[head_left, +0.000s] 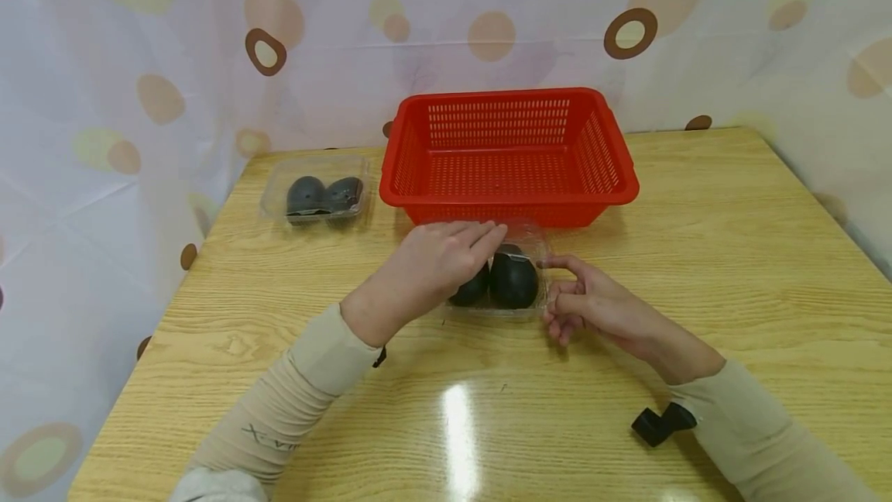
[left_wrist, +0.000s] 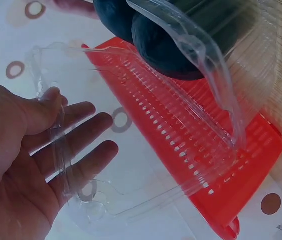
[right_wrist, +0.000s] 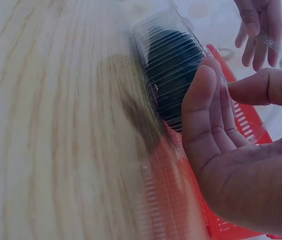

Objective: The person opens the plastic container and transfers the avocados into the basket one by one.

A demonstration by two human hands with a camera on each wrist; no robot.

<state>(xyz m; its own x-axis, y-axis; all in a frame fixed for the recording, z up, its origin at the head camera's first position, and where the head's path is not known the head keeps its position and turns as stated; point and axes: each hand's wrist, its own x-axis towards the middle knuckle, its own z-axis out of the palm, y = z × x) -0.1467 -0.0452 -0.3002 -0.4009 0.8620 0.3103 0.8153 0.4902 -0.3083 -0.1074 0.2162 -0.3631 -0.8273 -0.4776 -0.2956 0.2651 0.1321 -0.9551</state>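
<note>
A clear plastic clamshell box [head_left: 498, 313] stands on the table in front of the red basket, its lid [left_wrist: 116, 212] raised. Inside lie two dark, egg-shaped fruits [head_left: 514, 283] that look like avocados. My left hand [head_left: 446, 258] pinches the lid's edge, thumb on one face and fingers behind it, as the left wrist view shows. From above, this hand partly covers the left fruit. At the box's right side, my right hand [head_left: 592, 304] grips the wall between thumb and curled fingers [right_wrist: 197, 95].
A red slotted basket [head_left: 509, 198] sits just behind the box. Farther left stands another clear box [head_left: 279, 204] with two similar dark fruits [head_left: 305, 196] in it. Patterned cloth [head_left: 446, 14] hangs behind the wooden table [head_left: 732, 254].
</note>
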